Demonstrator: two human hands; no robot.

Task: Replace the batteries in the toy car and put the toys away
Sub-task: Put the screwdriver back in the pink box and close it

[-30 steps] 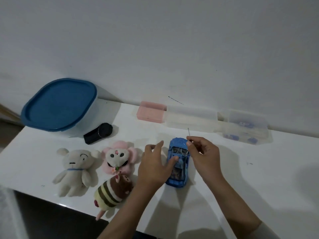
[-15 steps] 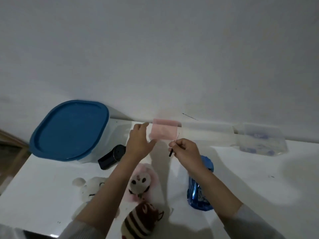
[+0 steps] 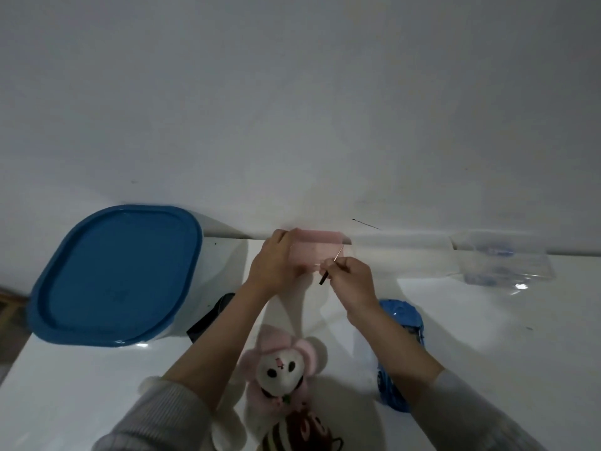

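At the far edge of the white desk (image 3: 487, 320), the left hand (image 3: 276, 265) grips the pink box (image 3: 317, 252) by its left side, fingers curled round it. The right hand (image 3: 353, 281) pinches a thin screwdriver (image 3: 331, 265) just beside the box. The blue toy car (image 3: 401, 320) lies nearer, under the right forearm, with the plush toys (image 3: 279, 369) to its left.

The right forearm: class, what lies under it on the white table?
Under the right forearm lies the shiny blue toy car; its nose and tail show on either side, but its middle is covered by the arm.
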